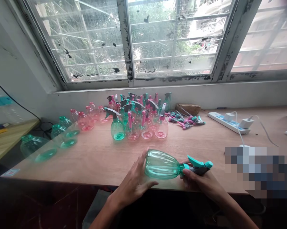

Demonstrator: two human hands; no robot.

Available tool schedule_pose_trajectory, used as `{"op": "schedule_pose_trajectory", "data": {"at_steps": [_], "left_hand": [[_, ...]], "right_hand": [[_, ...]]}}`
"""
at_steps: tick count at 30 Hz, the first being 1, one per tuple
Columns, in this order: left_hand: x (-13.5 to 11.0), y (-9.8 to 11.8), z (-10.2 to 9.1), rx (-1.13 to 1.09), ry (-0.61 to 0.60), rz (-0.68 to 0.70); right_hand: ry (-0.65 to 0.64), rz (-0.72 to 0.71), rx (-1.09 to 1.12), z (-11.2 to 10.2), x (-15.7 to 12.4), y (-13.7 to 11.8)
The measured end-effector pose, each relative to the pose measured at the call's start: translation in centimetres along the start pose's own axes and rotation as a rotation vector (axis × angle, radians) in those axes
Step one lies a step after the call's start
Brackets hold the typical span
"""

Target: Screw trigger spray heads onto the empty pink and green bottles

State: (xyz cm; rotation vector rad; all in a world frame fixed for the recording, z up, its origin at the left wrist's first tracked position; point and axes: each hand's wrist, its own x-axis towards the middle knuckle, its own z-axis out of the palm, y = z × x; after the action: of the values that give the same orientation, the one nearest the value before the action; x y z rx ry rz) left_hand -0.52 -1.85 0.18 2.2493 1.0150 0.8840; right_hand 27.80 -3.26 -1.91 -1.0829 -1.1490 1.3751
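A clear green spray bottle (161, 165) lies on its side above the near edge of the wooden table (98, 159), held between both hands. My left hand (134, 183) cups its base, with the fingers wrapped round the bottom. My right hand (200, 183) grips the neck and the teal-and-grey trigger head (199, 165), which points to the right.
Several finished green and pink spray bottles (138, 117) stand in a cluster mid-table. Headless pink bottles (88, 117) and green bottles (59, 136) stand to the left. Loose trigger heads (185, 121) lie by a brown pouch (188, 108). A white power strip (229, 122) with chargers lies at the right.
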Motion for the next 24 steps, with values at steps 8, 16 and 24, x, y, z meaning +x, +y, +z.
{"op": "schedule_pose_trajectory", "data": {"at_steps": [8, 16, 24], "left_hand": [[0.42, 0.24, -0.14, -0.024, 0.008, -0.022], [0.09, -0.03, 0.08, 0.045, 0.005, -0.078], [0.45, 0.02, -0.04, 0.008, 0.004, -0.033]], "right_hand": [[0.011, 0.014, -0.026, -0.07, -0.09, 0.02], [0.029, 0.017, -0.047, -0.07, -0.10, 0.17], [-0.007, 0.011, -0.034, 0.04, -0.08, -0.31]]}}
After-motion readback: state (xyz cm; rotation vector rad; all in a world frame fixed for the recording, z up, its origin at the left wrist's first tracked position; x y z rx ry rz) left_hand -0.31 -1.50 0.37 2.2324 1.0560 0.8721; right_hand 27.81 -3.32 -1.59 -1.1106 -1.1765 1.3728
